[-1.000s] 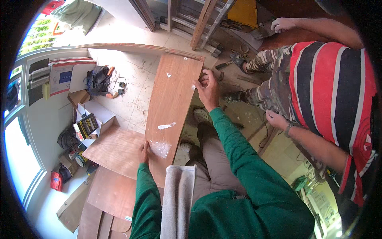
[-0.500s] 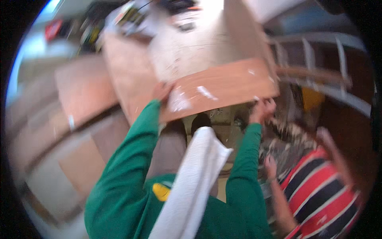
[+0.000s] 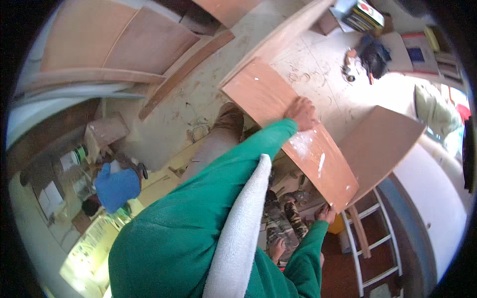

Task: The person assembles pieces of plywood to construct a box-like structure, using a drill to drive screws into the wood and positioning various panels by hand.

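A long reddish-brown wooden board (image 3: 266, 92) with white smears runs slantwise in front of me, joining two upright panels. Over its far edge, around mid-length, the fingers of my left hand (image 3: 300, 113) are curled, closed on the board. My right hand (image 3: 325, 213) pinches the board's near right corner, its fingertips partly hidden. The left upright panel (image 3: 283, 37) stretches away from the board's left end. At the other end stands a wide brown right panel (image 3: 380, 144). A white towel (image 3: 238, 233) hangs down in front of my green top.
Below the board, a co-worker's camouflage trousers (image 3: 283, 223) and hand (image 3: 278, 250) show. A white ladder (image 3: 380, 243) lies at right. Tools (image 3: 370, 57) and boxes (image 3: 365, 17) are on the dusty floor beyond. Wood panels (image 3: 149, 44) stand far left; a blue cloth (image 3: 118, 186) is nearer.
My view has swung round to the left, so the board now slants down to the right. Both hands keep hold of it. The co-worker's striped shirt has mostly gone out of sight.
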Demonstrator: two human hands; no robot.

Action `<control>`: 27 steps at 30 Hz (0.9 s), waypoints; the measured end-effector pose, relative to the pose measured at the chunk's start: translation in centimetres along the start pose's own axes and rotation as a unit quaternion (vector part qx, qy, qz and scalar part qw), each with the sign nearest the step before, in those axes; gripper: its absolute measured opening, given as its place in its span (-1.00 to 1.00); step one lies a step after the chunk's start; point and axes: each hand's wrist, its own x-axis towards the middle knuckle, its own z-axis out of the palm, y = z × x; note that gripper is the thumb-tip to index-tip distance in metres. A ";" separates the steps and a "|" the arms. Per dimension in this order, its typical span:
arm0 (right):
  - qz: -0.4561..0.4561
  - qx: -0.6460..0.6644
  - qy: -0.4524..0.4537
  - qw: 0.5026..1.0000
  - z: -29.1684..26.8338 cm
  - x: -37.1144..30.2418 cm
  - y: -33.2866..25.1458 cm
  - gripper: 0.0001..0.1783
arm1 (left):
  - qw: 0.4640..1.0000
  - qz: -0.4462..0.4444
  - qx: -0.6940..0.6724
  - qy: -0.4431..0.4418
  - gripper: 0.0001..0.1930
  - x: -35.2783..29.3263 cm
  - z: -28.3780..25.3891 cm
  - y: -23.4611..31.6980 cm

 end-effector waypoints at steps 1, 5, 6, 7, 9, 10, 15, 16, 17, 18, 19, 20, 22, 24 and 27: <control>-0.004 -0.021 -0.026 0.999 -1.1 1.1 -0.1 -0.61 | 1.000 0.003 -0.016 -0.024 -0.29 0.3 -0.7 0.3; 0.029 -0.026 -0.098 0.994 -5.3 5.9 -0.8 -0.56 | 0.995 0.001 -0.064 -0.075 -0.31 0.8 -3.6 1.1; -0.048 -0.128 -0.118 0.983 -4.8 5.4 -0.5 -0.54 | 0.995 0.002 -0.067 -0.070 -0.31 0.8 -4.2 0.8; -0.017 -0.109 -0.100 0.989 -4.2 5.1 -0.6 -0.54 | 0.995 0.008 -0.070 -0.068 -0.31 0.8 -4.3 0.8; 0.049 -0.068 -0.063 0.995 -2.8 4.3 -1.0 -0.52 | 0.995 0.014 -0.079 -0.054 -0.32 0.5 -4.6 0.3; 0.048 -0.070 -0.058 0.995 -2.7 4.2 -1.2 -0.51 | 0.995 0.018 -0.092 -0.041 -0.33 0.5 -4.8 0.4; 0.043 -0.041 -0.056 0.997 -1.7 0.1 -0.7 -0.43 | 0.997 0.049 -0.055 0.020 -0.39 0.1 -3.2 -0.3; 0.006 -0.031 -0.084 0.996 -0.6 -0.8 -0.6 -0.41 | 0.998 0.045 -0.035 0.034 -0.40 0.0 -2.2 -0.7; -0.005 -0.023 -0.106 0.994 0.4 -1.2 -0.4 -0.43 | 0.996 0.048 -0.017 0.075 -0.40 0.1 -1.4 -0.8; -0.019 -0.013 -0.110 0.994 0.4 -1.7 -0.6 -0.44 | 0.993 0.050 -0.005 0.106 -0.40 0.3 -0.7 -0.8; -0.034 0.058 -0.115 0.991 -2.0 0.0 -1.1 -0.49 | 0.984 0.064 -0.030 0.163 -0.40 0.8 -0.5 0.0; 0.016 0.044 -0.082 0.996 -1.2 -0.6 -0.8 -0.54 | 0.996 0.061 -0.030 0.051 -0.37 1.4 -1.7 0.5; 0.016 0.078 -0.017 0.997 -1.4 -1.4 -0.8 -0.70 | 0.993 0.080 -0.078 0.031 -0.33 1.8 -2.5 1.5; 0.003 0.018 0.130 0.991 4.8 -5.1 -2.0 -0.69 | 0.994 0.075 -0.010 0.074 -0.32 1.4 -3.1 1.1; -0.144 0.011 0.156 0.977 9.0 -11.4 -9.4 -0.51 | 0.991 0.084 0.069 0.074 -0.39 1.7 -2.6 0.7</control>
